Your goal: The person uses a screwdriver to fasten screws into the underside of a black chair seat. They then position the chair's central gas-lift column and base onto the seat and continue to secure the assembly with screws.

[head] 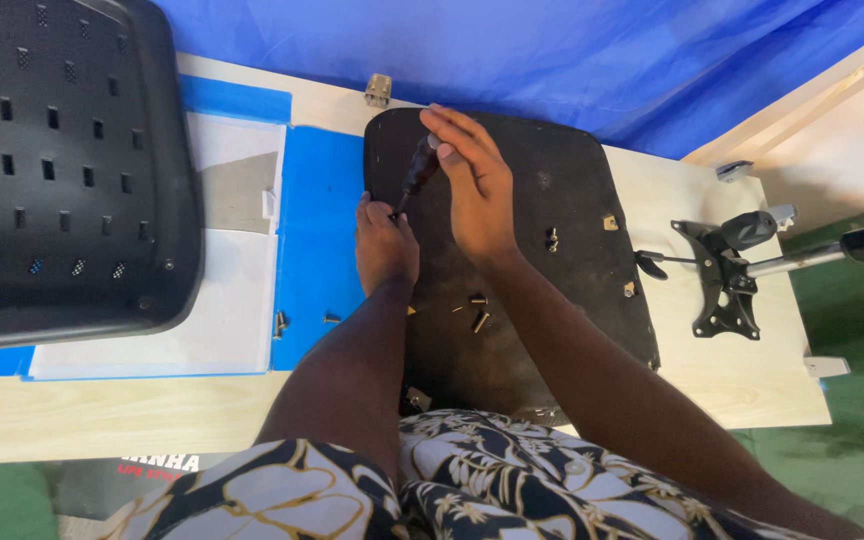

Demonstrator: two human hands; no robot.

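Head view, right hand (477, 190) gripping screwdriver (415, 178), seat base (572, 260)

My right hand (474, 185) gripped the dark handle of a screwdriver (417, 172), its tip set down at the left edge of the black seat base (562, 260) lying on the desk (742, 380). My left hand (384, 245) rested beside the tip. Loose screws (479, 318) lay on the base; a black chair back (62, 170) sat to the left, a metal mechanism (724, 275) to the right.
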